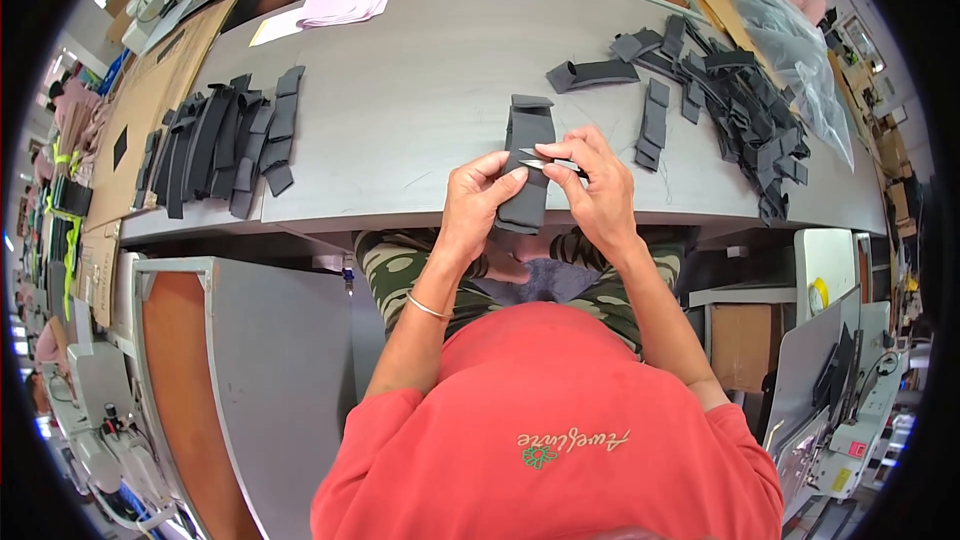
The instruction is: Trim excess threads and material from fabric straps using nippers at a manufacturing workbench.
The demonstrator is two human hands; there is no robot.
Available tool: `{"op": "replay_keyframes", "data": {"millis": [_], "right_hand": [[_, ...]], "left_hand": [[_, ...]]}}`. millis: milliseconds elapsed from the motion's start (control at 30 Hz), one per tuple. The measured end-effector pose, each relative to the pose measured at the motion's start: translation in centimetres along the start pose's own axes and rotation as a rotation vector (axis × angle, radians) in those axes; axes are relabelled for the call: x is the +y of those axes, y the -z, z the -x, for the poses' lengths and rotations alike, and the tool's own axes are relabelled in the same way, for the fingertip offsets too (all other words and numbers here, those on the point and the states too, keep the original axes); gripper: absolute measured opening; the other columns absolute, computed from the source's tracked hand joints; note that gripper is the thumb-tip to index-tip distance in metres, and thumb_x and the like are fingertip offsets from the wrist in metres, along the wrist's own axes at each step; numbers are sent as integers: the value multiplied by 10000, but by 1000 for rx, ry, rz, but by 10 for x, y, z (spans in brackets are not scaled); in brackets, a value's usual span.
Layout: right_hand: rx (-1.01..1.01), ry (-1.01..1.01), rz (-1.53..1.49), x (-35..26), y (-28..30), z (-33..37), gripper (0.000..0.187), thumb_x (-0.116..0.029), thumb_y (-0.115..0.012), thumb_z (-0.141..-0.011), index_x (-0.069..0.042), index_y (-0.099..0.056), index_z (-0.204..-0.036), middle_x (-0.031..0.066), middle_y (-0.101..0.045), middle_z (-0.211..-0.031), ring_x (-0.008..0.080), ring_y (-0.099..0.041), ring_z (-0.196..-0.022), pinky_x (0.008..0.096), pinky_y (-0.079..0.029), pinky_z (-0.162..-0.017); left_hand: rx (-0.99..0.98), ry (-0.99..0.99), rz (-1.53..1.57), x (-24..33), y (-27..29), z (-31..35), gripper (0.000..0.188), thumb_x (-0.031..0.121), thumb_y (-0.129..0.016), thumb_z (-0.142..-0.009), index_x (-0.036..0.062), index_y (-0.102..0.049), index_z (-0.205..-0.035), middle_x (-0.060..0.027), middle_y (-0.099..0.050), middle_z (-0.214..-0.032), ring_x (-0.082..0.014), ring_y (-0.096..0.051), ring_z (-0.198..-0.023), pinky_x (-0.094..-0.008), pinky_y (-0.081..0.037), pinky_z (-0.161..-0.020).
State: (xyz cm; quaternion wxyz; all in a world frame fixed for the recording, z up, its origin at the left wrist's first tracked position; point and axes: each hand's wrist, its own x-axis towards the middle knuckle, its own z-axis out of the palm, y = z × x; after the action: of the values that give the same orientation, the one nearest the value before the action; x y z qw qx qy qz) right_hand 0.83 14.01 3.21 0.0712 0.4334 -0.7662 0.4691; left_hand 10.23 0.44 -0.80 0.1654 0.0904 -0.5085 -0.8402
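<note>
A dark grey folded fabric strip (pixel 529 125) is held up over the near edge of the table. My left hand (pixel 478 195) is closed on its left side, thumb on top. Between the fingers of my right hand (pixel 603 195) are small thread snips (pixel 535 162), their two pale, pointed blades apart and lying across the strip's face near the left thumb. Most of the snips is hidden by the fingers. Whether a thread lies between the blades is too small to tell.
Similar strips lie in a row (pixel 212 145) at the left, and a tangled heap (pixel 740 110) covers the right side. One single strip (pixel 652 125) lies right of my hands. Pink and yellow papers (pixel 335 10) rest at the far left; clear plastic sheeting (pixel 790 50) hangs at the right edge.
</note>
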Motion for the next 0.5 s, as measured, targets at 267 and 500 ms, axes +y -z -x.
{"op": "replay_keyframes", "data": {"millis": [267,500], "right_hand": [[-57,-15,-78,4,0,5,172,-93,-674,-801,-108,-697,-971,59,-578,-882,208,-588,-735,306,-447,-607],[6,-21,-29,6,5,10,167,-93,-679,-796,-112,-700,-960,62,-576,-870,205,-586,-724,298,-450,-607]], "left_hand": [[27,12,21,-2,0,9,229,109,-636,-891,-26,-644,-1076,-38,-664,-912,-68,-599,-768,-222,-501,-681],[15,-38,-26,-13,-8,5,212,101,-635,-890,-27,-651,-1059,-39,-667,-911,-70,-601,-776,-221,-500,-687]]}}
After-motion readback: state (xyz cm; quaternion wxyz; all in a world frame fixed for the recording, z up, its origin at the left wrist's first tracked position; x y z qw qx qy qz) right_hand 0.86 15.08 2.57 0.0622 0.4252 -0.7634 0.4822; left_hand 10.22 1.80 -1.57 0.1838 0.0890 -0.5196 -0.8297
